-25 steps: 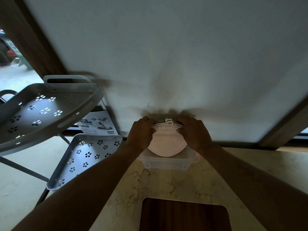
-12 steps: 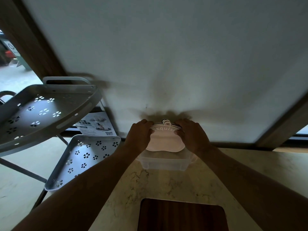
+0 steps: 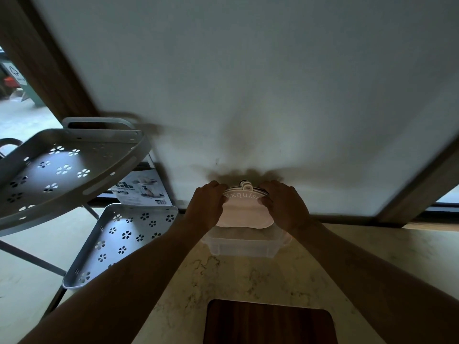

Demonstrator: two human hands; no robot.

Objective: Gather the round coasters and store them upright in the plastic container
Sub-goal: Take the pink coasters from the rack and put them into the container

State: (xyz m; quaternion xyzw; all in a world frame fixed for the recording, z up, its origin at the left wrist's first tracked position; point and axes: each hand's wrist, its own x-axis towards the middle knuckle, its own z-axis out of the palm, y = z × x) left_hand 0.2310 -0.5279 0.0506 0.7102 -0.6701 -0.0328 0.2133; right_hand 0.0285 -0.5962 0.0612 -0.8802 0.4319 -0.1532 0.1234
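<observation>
Pale marbled counter [image 3: 248, 276] against a white wall, dim light. Left hand [image 3: 206, 207] and right hand [image 3: 285, 207] closed on opposite edges of a stack of coasters [image 3: 244, 213], held on edge, pink face toward the camera, curved lettering along the upper rim, a small tab sticking up at the top. Lower edge of the stack at or just inside the mouth of the clear container [image 3: 242, 247], sitting close to the wall; cannot tell whether touching the bottom. Number of coasters unclear; several thin edges showing at the top. Farther out, a dark wooden board [image 3: 269, 321] at the near edge of the counter, and to the left a grey rack [image 3: 74, 167] with flower-shaped cutouts, plus a printed box [image 3: 141, 187] behind it. Judged step: lowering the stack upright into the container. Risks: release before the stack seats, and coasters fanning out and toppling flat; uneven squeeze letting inner ones slip; a light container sliding or tipping under a sideways push, or knuckles catching on its rim.
</observation>
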